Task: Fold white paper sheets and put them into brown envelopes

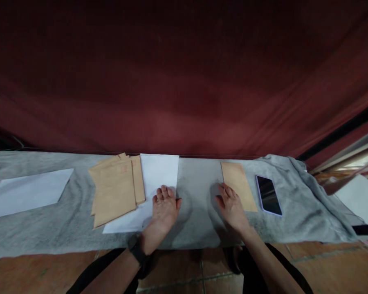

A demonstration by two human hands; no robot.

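My left hand (pixel 164 208) is turned palm up with its fingers loosely bent, and nothing lies in it. It is over the right side of the white paper sheets (pixel 159 169). Partly covering those sheets on the left is a fanned stack of brown paper envelopes (pixel 113 192) with small reddish print. My right hand (pixel 232 207) is at the left edge of a single brown envelope (pixel 241 185). Its thumb stands apart from the half-curled fingers, and I see nothing between them. Whether it touches this envelope I cannot tell.
A smartphone (pixel 269 195) in a pale purple case lies right of the single envelope. More white paper (pixel 30 192) is at the far left. Grey cloth (pixel 70 228) covers the narrow table, with a dark red curtain (pixel 178 81) behind. White sheets (pixel 360 200) show at the far right.
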